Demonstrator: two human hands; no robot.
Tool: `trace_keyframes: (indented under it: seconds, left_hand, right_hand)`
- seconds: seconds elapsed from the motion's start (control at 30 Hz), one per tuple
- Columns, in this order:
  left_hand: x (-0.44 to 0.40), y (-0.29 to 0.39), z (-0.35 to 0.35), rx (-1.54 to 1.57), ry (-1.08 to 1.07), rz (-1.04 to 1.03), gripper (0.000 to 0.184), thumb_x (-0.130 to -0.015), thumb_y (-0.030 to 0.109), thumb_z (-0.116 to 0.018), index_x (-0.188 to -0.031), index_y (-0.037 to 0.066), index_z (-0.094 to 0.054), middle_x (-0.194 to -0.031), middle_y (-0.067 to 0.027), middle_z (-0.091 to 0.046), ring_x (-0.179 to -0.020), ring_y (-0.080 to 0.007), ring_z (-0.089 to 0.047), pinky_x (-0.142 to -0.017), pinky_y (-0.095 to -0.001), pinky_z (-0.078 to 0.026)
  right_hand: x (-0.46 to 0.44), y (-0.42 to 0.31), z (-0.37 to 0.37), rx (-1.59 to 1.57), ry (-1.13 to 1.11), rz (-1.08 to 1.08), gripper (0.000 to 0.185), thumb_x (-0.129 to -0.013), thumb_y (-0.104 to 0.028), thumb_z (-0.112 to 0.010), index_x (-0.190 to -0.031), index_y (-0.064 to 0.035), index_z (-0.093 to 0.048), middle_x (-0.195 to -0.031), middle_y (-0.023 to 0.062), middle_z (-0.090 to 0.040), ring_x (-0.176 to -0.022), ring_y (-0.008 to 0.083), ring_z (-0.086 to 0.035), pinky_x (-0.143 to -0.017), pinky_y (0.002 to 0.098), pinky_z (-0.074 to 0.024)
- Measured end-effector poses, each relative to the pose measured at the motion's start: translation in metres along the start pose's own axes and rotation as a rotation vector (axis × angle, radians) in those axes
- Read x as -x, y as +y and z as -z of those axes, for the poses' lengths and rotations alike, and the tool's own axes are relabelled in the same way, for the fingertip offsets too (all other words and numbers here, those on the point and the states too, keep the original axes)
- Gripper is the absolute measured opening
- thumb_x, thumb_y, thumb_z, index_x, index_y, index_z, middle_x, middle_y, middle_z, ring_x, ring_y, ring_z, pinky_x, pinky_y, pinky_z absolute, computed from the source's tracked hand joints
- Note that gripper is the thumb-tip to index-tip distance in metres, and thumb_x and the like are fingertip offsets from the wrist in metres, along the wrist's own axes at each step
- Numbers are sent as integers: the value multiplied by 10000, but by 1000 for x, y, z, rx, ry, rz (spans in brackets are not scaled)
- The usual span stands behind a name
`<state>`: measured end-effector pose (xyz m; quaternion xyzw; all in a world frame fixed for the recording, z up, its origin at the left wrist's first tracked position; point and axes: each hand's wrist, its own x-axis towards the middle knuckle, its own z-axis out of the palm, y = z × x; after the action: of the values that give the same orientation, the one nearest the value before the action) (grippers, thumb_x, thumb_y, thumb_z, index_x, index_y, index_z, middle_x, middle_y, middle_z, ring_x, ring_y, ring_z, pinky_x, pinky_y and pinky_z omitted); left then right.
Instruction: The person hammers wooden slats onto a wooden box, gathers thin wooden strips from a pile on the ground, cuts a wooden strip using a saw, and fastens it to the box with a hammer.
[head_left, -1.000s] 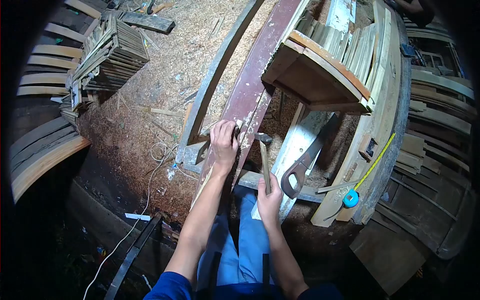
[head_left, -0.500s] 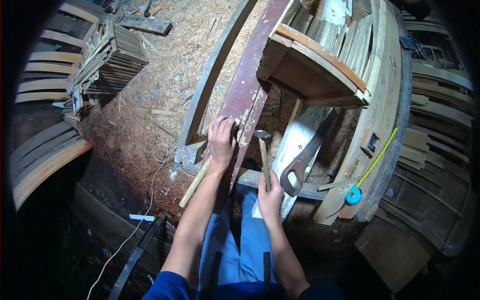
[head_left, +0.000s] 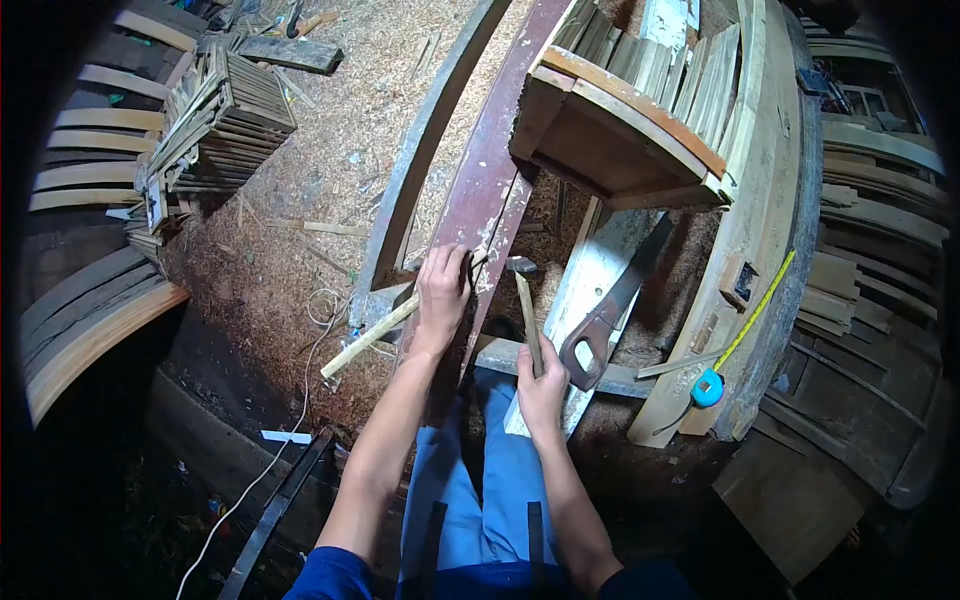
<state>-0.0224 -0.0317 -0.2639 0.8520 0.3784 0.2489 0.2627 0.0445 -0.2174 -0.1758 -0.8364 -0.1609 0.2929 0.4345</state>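
Observation:
My left hand (head_left: 443,288) is closed around a thin wooden stick (head_left: 368,339) and rests on the red-brown painted plank (head_left: 487,195). The stick's long end sticks out to the lower left, and its short end shows just right of my fingers, above the plank. In my right hand (head_left: 542,388) is a hammer (head_left: 530,310), gripped low on its wooden handle. The hammer's metal head lies near the plank's right edge, a little right of the stick's short end. Right of the hammer, a handsaw (head_left: 610,315) leans on a whitish board (head_left: 597,275).
A wooden cabinet-like frame (head_left: 630,140) stands beyond the saw. A tape measure (head_left: 707,388) lies extended on the right-hand plank (head_left: 660,420). A stack of wooden slats (head_left: 235,110) stands at the left, on a floor strewn with shavings. A white cord (head_left: 262,468) runs below.
The stick in my left hand has swung, its long end moving left and up. The hammer head has shifted slightly left and up. My right hand stays almost in place.

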Motion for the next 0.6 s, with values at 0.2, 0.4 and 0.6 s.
trace_keyframes:
  seconds: [0.2, 0.4, 0.6]
  left_hand:
    - [6, -5, -8, -80, 11, -20, 365, -804, -32, -680, -1166, -9, -638, -1117, -181, -655, -994, -378, -634, -872, -462, -503]
    - [15, -8, -8, -48, 110, 0, 289, -849, -11, -694, -1134, 1, -646, -1088, -168, -664, -967, -363, -636, -851, -448, -503]
    - [32, -17, 23, -57, 116, 103, 147, -888, 33, -725, -1024, 16, -671, -979, -123, -683, -913, -332, -640, -811, -446, -499]
  right_hand:
    - [-14, 18, -21, 30, 35, -47, 351, -992, -178, -648, -1270, 36, -640, -1024, 255, -724, -942, 373, -718, -843, 437, -538]
    - [-72, 25, -94, -229, 119, 9, 362, -899, -148, -812, -1177, 13, -646, -823, 35, -651, -728, 134, -603, -682, 326, -506]
    - [-92, -4, -106, -41, 89, -8, 323, -871, -143, -797, -1129, -27, -640, -873, 143, -729, -842, 380, -706, -774, 479, -506]
